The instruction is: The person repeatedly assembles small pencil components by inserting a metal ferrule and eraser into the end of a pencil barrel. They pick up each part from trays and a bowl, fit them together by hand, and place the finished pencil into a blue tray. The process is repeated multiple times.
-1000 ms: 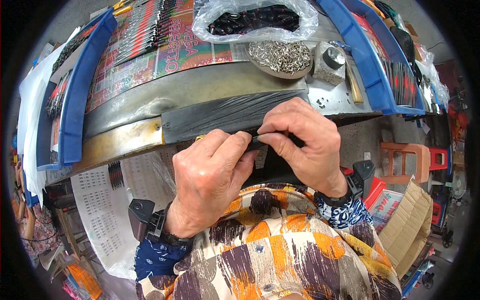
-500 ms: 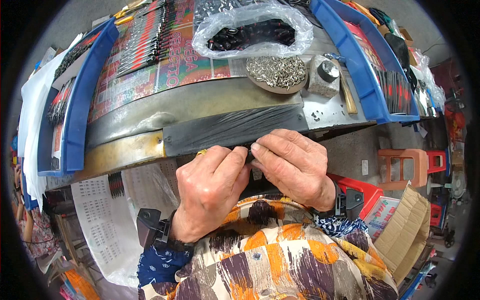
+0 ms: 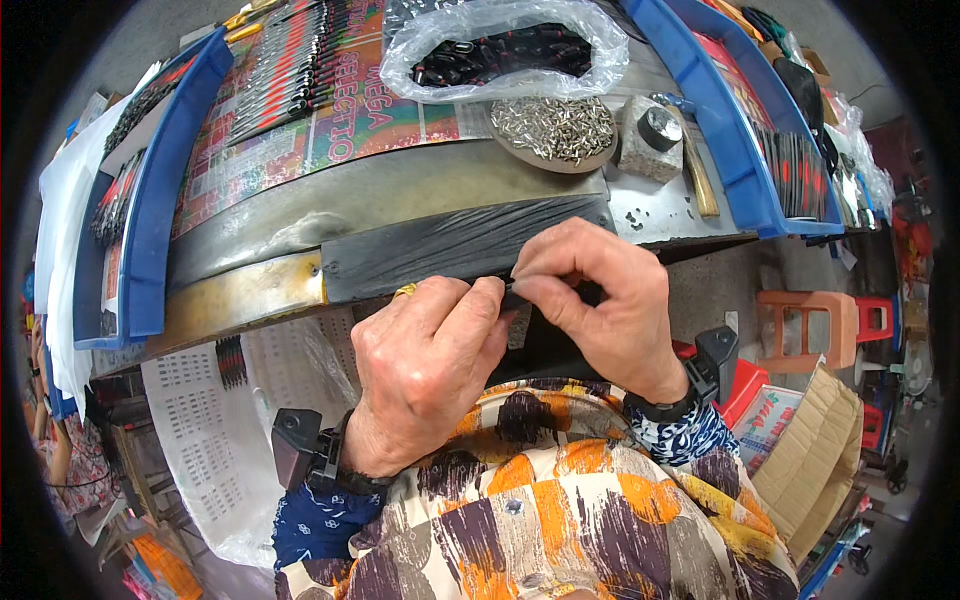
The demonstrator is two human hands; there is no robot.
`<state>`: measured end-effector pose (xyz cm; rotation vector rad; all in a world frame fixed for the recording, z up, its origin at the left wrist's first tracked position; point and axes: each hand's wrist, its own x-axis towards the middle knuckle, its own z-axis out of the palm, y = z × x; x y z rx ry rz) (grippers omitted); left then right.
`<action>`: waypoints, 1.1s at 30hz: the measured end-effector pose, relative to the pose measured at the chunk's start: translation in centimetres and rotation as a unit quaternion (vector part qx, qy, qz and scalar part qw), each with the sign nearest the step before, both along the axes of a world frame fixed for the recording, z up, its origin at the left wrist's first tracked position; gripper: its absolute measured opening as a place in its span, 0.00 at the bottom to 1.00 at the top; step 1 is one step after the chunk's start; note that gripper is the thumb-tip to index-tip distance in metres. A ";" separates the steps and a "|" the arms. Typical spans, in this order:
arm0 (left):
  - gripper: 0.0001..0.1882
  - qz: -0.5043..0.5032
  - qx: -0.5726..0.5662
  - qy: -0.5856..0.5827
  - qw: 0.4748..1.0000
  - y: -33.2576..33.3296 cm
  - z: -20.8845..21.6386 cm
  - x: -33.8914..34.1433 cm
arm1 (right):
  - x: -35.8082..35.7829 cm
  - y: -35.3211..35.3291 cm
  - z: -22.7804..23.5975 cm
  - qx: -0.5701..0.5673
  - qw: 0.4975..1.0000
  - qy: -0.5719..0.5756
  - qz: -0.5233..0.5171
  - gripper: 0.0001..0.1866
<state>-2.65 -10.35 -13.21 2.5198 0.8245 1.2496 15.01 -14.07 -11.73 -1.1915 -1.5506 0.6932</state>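
Far left: long blue plastic bin (image 3: 158, 220), standing on the surface (image 3: 390, 172). Right of it, a row of thin, red-and-black rod-like pieces with pale tips (image 3: 285, 65), laid side by side on a printed sheet.

Left hand (image 3: 415, 370): thumb and index finger pinched together on the left side of a small, slim, black piece (image 3: 510, 297). Back of hand faces up, so the other fingers' grip can't be read.

The black piece sits in front of the near edge of the surface, just off the wrinkled black strip (image 3: 440, 248) covering that edge. It's between the two sets of fingertips, so neither hand is clearly nearer. From the left hand it lies up and to the right; from the right hand, to the left. Long axis seems to run roughly side to side, but fingers hide most of it: can't confirm.

Beyond it: clear plastic bag (image 3: 607, 62) of black pieces, then a round brown dish (image 3: 560, 168) heaped with small silver metal bits.

Right hand (image 3: 605, 305): thumb and index tips closed narrow on the piece's right end, palm arched.

Further right: speckled grey stone block (image 3: 648, 150), then second blue plastic bin (image 3: 717, 120).
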 end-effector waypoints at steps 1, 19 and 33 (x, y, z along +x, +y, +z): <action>0.15 -0.001 0.004 -0.001 1.000 0.0 0.0 0.1 | -0.1 -0.1 0.2 -0.071 0.995 0.066 -0.005 0.06; 0.13 -0.011 -0.042 0.002 0.999 -0.1 -0.2 0.2 | 0.2 -0.3 -0.8 -0.219 0.952 0.211 0.039 0.07; 0.15 -0.018 -0.031 0.009 0.999 0.3 -0.4 0.2 | 0.6 -0.1 -0.8 -0.236 0.936 0.255 0.045 0.09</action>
